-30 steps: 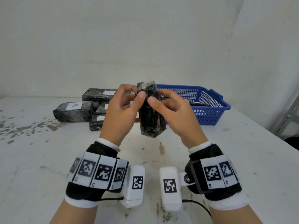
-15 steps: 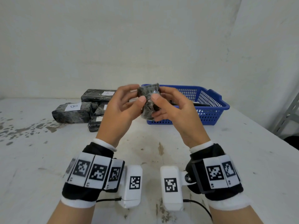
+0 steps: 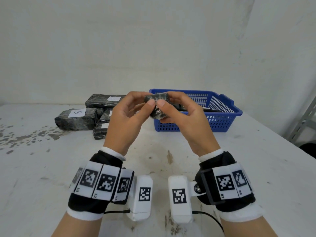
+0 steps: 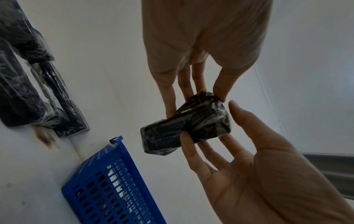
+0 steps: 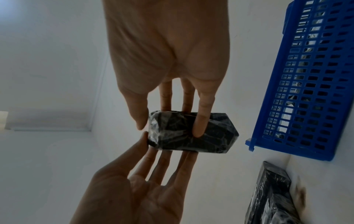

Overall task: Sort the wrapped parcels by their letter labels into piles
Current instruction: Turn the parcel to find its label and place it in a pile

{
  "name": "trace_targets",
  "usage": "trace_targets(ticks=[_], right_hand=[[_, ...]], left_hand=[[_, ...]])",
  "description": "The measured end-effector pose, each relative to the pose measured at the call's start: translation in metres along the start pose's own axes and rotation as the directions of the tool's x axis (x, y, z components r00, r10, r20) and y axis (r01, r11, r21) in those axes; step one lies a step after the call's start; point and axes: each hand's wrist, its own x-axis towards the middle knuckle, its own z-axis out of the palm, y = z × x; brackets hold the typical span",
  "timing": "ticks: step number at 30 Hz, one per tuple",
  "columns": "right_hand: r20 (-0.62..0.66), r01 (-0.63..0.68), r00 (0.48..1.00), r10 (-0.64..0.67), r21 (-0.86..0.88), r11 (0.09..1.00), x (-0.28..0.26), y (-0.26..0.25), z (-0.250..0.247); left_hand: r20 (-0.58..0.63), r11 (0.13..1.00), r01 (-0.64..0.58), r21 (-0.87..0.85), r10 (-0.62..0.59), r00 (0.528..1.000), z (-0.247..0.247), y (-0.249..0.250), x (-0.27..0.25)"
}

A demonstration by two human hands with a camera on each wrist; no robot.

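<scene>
Since a second ago we see the parcel turned from upright to level. Both hands' fingers pinch it above the desk, before the blue basket, likely hunting its label; sorted parcels lie left.

A small parcel wrapped in black plastic under clear film is held in the air above the table, pinched between the fingers of 2 hands, its label out of sight. To the far left, 4 more black-wrapped parcels lie bunched together on the table: one marked "B" at the left, one marked "A" behind it, and 2 smaller parcels partly hidden.
</scene>
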Motion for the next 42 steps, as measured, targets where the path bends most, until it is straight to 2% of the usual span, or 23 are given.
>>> trace_targets(ticks=[5, 10, 14, 19, 32, 42], right_hand=[[-0.020, 0.002, 1.000, -0.002, 0.024, 1.000, -0.0001, -0.0002, 0.0008], [0.000, 0.031, 1.000, -0.031, 0.007, 0.999, -0.0013, -0.0003, -0.0002], [0.063, 0.066, 0.996, -0.069, 0.053, 0.996, -0.0020, -0.0005, 0.0018], [0.051, 0.081, 0.995, -0.083, 0.028, 0.996, -0.0029, -0.0006, 0.0035], [0.025, -0.001, 1.000, 0.001, 0.011, 1.000, -0.0029, -0.0041, 0.0046], [0.008, -0.002, 1.000, 0.002, -0.002, 1.000, -0.0015, -0.0044, 0.0044]], left_hand=[[-0.001, 1.000, -0.003, -0.003, 0.003, 1.000, 0.0027, 0.0031, -0.0013], [-0.028, 0.989, 0.141, -0.041, -0.142, 0.989, 0.0033, 0.0011, -0.0007], [-0.022, 0.955, 0.281, -0.095, -0.285, 0.958, 0.0005, -0.0022, 0.0018], [-0.062, 0.967, 0.246, -0.070, -0.250, 0.966, 0.0020, -0.0009, 0.0025], [-0.035, 0.980, 0.199, -0.018, -0.200, 0.979, 0.0010, 0.0019, 0.0001], [-0.016, 0.982, 0.189, 0.028, -0.189, 0.982, 0.0025, -0.0003, 0.0006]])
